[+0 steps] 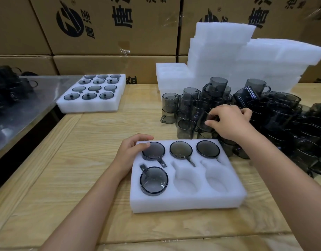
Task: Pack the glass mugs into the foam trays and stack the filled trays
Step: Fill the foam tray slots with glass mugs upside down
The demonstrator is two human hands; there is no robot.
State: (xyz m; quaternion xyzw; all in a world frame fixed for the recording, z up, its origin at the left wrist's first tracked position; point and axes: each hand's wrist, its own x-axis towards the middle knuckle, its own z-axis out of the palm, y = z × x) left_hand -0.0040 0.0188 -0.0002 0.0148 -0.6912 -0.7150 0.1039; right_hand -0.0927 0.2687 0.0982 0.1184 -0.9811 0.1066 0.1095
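The white foam tray with six round recesses (188,201) is lying on the pale wooden table (83,160) directly before the person. Four smoky grey glass mugs are sitting in it: three filling the far row, and one (154,181) in the near-left recess. The left hand (132,151) is holding the tray's far-left corner, thumb on top, fingers curled over the edge. The right hand (228,122) is reaching into the pile of loose grey mugs (283,120) just beyond the tray, fingers curled round one tilted mug (204,122). A filled twelve-mug foam tray (90,105) is sitting at the far left. The brown cardboard cartons (105,26) behind are displaying a black circular logo and the large character 唐.
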